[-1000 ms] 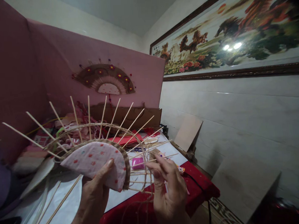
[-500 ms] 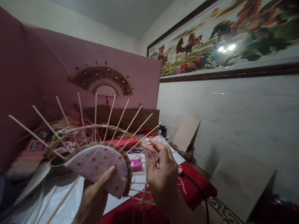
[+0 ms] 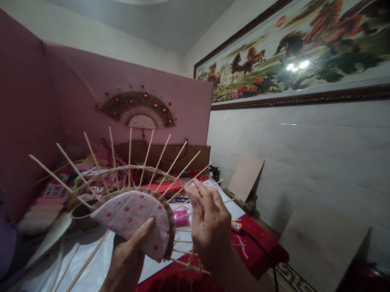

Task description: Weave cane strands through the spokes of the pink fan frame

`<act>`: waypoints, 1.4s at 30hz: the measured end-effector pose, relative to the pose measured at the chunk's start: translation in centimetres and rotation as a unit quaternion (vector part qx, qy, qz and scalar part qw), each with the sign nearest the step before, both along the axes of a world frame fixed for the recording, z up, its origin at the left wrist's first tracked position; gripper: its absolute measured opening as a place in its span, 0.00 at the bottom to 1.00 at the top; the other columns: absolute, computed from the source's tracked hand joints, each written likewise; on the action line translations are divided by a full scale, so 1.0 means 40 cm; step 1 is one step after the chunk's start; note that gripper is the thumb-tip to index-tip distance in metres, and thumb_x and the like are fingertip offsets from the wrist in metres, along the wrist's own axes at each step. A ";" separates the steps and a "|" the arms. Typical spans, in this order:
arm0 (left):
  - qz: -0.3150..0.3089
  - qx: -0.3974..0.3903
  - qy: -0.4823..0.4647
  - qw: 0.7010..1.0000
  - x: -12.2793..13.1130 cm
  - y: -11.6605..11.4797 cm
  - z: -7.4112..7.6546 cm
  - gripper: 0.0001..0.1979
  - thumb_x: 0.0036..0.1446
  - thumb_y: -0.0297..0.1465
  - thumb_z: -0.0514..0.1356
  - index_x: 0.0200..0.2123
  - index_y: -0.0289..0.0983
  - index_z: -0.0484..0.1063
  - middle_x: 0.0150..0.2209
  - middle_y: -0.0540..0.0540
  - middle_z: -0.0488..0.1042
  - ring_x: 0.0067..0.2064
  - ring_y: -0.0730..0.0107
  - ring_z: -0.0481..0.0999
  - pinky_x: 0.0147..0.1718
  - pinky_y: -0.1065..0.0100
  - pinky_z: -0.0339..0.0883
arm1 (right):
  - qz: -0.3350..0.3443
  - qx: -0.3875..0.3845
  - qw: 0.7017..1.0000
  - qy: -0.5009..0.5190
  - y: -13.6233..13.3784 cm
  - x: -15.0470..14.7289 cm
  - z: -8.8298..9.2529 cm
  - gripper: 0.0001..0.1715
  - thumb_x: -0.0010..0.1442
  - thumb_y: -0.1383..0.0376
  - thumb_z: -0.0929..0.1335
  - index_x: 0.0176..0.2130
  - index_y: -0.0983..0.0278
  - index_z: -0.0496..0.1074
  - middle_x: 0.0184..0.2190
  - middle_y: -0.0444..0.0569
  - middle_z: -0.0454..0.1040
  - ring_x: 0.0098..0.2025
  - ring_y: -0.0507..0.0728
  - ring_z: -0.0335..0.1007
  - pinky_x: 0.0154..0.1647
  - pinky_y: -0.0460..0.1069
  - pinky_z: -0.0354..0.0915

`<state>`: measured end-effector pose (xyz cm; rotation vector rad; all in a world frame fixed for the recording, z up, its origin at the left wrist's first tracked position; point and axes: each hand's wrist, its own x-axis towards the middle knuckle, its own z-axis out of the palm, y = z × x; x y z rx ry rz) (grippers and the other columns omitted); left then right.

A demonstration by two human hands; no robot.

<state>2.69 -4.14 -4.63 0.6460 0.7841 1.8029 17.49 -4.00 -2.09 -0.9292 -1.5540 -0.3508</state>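
Note:
A half-round fan frame [image 3: 133, 217], covered in white cloth with red dots, has thin wooden sticks radiating from its twine-wrapped edge. My left hand [image 3: 130, 252] grips its lower part, thumb on the cloth. Braided twine [image 3: 144, 167] arcs across the sticks, midway along them. At the right side of the arc, my right hand [image 3: 211, 218] pinches the twine beside a stick, its fingers bent together. Loose twine hangs below the right hand, near the lower sticks.
A finished fan [image 3: 138, 107] hangs on the pink panel [image 3: 186, 94]. Behind the frame lie pink craft materials and a dark bowl [image 3: 84, 213]. Loose sticks [image 3: 82, 269] lie at the lower left. A red cloth [image 3: 260, 246] and a black cable are at the right.
The view has shifted slightly, so the fan frame appears a little further right and lower. My right hand stays at the twine, its fingers slightly more upright.

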 end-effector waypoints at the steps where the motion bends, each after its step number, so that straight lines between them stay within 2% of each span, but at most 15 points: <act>1: -0.001 0.000 -0.002 1.000 0.000 0.000 0.001 0.18 0.31 0.26 0.73 0.30 0.34 0.74 0.25 0.49 0.78 0.25 0.68 0.76 0.24 0.72 0.73 | 0.003 0.005 1.000 0.004 -0.001 0.001 0.001 0.24 0.61 0.75 0.60 0.57 0.65 0.62 0.43 0.51 0.77 0.47 0.57 0.69 0.48 0.56 0.66; 7: 0.002 -0.001 -0.008 1.000 0.005 -0.003 0.009 0.18 0.30 0.26 0.73 0.29 0.34 0.74 0.25 0.49 0.78 0.25 0.68 0.76 0.24 0.72 0.73 | 0.004 -0.026 0.999 -0.021 -0.006 0.001 0.002 0.27 0.60 0.75 0.60 0.58 0.66 0.61 0.42 0.54 0.76 0.46 0.58 0.70 0.46 0.56 0.68; 10: 0.006 0.003 -0.009 1.000 0.004 -0.001 0.007 0.18 0.30 0.26 0.73 0.29 0.34 0.74 0.25 0.49 0.78 0.25 0.69 0.76 0.24 0.73 0.73 | 0.011 -0.013 1.000 0.001 -0.015 0.005 0.005 0.24 0.61 0.73 0.61 0.56 0.66 0.63 0.41 0.54 0.75 0.43 0.57 0.72 0.44 0.56 0.68; 14: 0.006 0.004 -0.011 1.000 0.000 0.002 0.006 0.17 0.31 0.27 0.73 0.30 0.33 0.75 0.25 0.48 0.78 0.25 0.69 0.76 0.23 0.72 0.73 | 0.030 0.037 0.995 0.088 -0.057 0.021 0.011 0.11 0.59 0.68 0.67 0.44 0.63 0.69 0.35 0.49 0.74 0.37 0.55 0.71 0.39 0.52 0.69; 16: 0.011 0.002 -0.022 1.000 -0.002 0.003 0.009 0.18 0.32 0.26 0.73 0.31 0.33 0.75 0.26 0.49 0.78 0.26 0.69 0.77 0.25 0.73 0.73 | 0.042 0.042 0.989 0.136 -0.081 0.032 0.009 0.05 0.57 0.68 0.69 0.36 0.62 0.68 0.31 0.46 0.73 0.33 0.54 0.70 0.34 0.50 0.68; 18: 0.018 0.002 -0.032 0.999 -0.004 0.003 0.015 0.18 0.33 0.25 0.72 0.32 0.34 0.75 0.27 0.50 0.78 0.27 0.71 0.77 0.27 0.74 0.74 | 0.063 0.044 0.983 0.168 -0.097 0.044 0.001 0.06 0.56 0.69 0.70 0.32 0.62 0.67 0.28 0.44 0.71 0.30 0.53 0.69 0.31 0.48 0.67; 20: 0.025 0.010 -0.041 0.999 -0.008 0.006 0.021 0.16 0.35 0.24 0.72 0.31 0.34 0.75 0.27 0.51 0.78 0.27 0.73 0.76 0.29 0.76 0.73 | 0.067 0.037 0.982 0.172 -0.106 0.059 -0.015 0.06 0.57 0.68 0.70 0.29 0.62 0.68 0.25 0.42 0.71 0.29 0.52 0.70 0.30 0.47 0.67; 22: 0.036 0.020 -0.050 0.998 -0.015 0.011 0.025 0.14 0.36 0.23 0.71 0.31 0.35 0.75 0.27 0.52 0.78 0.27 0.75 0.76 0.30 0.77 0.73 | 0.036 0.020 0.985 0.168 -0.107 0.076 -0.039 0.06 0.57 0.66 0.70 0.29 0.62 0.70 0.25 0.43 0.73 0.28 0.52 0.71 0.31 0.47 0.67; 26: 0.051 0.013 -0.067 0.996 -0.029 0.024 0.024 0.12 0.39 0.21 0.68 0.31 0.35 0.75 0.28 0.53 0.77 0.28 0.76 0.76 0.29 0.79 0.72 | -0.047 -0.058 0.976 0.202 -0.102 0.110 -0.107 0.09 0.56 0.60 0.71 0.29 0.62 0.74 0.25 0.44 0.77 0.28 0.54 0.74 0.29 0.47 0.68; 28: 0.047 0.010 -0.066 0.997 -0.032 0.026 0.022 0.12 0.39 0.21 0.68 0.30 0.35 0.74 0.28 0.53 0.77 0.28 0.77 0.76 0.29 0.80 0.72 | -0.048 -0.112 0.962 0.245 -0.101 0.121 -0.140 0.12 0.55 0.57 0.71 0.29 0.63 0.75 0.24 0.46 0.78 0.27 0.55 0.75 0.29 0.47 0.68; 31: 0.049 0.017 -0.062 0.997 -0.029 0.025 0.021 0.15 0.37 0.21 0.70 0.31 0.35 0.74 0.28 0.54 0.77 0.28 0.76 0.76 0.30 0.79 0.72 | -0.016 -0.133 0.931 0.339 -0.104 0.134 -0.171 0.15 0.57 0.55 0.69 0.28 0.65 0.75 0.22 0.46 0.76 0.24 0.54 0.72 0.26 0.46 0.67; 34: 0.049 0.026 -0.056 0.997 -0.027 0.024 0.023 0.16 0.38 0.22 0.70 0.34 0.35 0.75 0.29 0.54 0.77 0.29 0.76 0.76 0.31 0.78 0.73 | 0.030 -0.048 0.904 0.425 -0.111 0.146 -0.182 0.20 0.60 0.53 0.66 0.26 0.64 0.71 0.21 0.44 0.72 0.21 0.50 0.66 0.24 0.44 0.63; 36: 0.045 0.025 -0.059 0.997 -0.029 0.025 0.023 0.13 0.41 0.21 0.68 0.33 0.35 0.75 0.28 0.54 0.77 0.28 0.77 0.75 0.31 0.78 0.73 | 0.075 -0.038 0.872 0.482 -0.113 0.151 -0.193 0.20 0.60 0.52 0.65 0.26 0.64 0.69 0.21 0.42 0.69 0.20 0.48 0.63 0.21 0.43 0.62; 39: 0.035 0.012 -0.075 0.996 -0.035 0.029 0.021 0.10 0.43 0.21 0.66 0.32 0.35 0.75 0.29 0.52 0.78 0.28 0.78 0.75 0.30 0.79 0.73 | 0.130 -0.145 0.836 0.513 -0.111 0.138 -0.229 0.15 0.55 0.54 0.70 0.33 0.64 0.71 0.26 0.44 0.74 0.22 0.50 0.68 0.23 0.44 0.66; 42: 0.024 0.002 -0.091 0.996 -0.036 0.030 0.018 0.09 0.46 0.21 0.65 0.33 0.35 0.75 0.31 0.51 0.78 0.29 0.77 0.76 0.32 0.77 0.74 | 0.207 -0.249 0.835 0.444 -0.110 0.090 -0.270 0.23 0.53 0.53 0.71 0.44 0.64 0.72 0.39 0.54 0.77 0.38 0.58 0.75 0.39 0.51 0.71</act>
